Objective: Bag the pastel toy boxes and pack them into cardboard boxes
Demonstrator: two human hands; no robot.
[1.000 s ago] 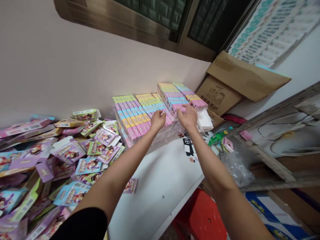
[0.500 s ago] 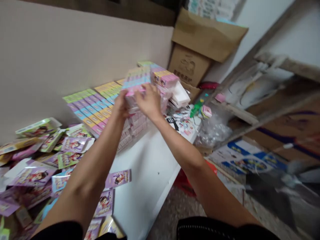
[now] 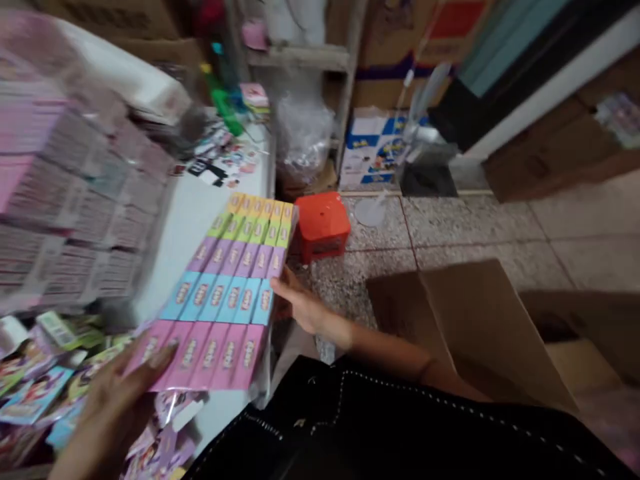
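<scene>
Between my two hands is a clear-wrapped pack of small boxes (image 3: 217, 297), with rows in yellow, green, purple, blue and pink. My left hand (image 3: 123, 380) grips the pack at its near pink corner, thumb on top. On the far right side, my right hand (image 3: 300, 300) holds its edge, fingers partly hidden beneath. The pack is tilted over the edge of the white table (image 3: 183, 220). Stacked wrapped packs (image 3: 75, 220) stand to the left. Loose flat cartons (image 3: 37, 393) lie in a heap below them, by my left forearm.
A red stool (image 3: 323, 223) stands on the speckled floor beyond the table. An open cardboard box (image 3: 480, 327) is at the right. Paper scraps (image 3: 225, 160) and a green bottle-like item (image 3: 225, 107) lie on the table's far end. Shelving with cartons (image 3: 380, 147) stands behind.
The pack has come off the stack and away from the wall, toward my body. My view has turned right, bringing the stool and open cardboard box into sight.
</scene>
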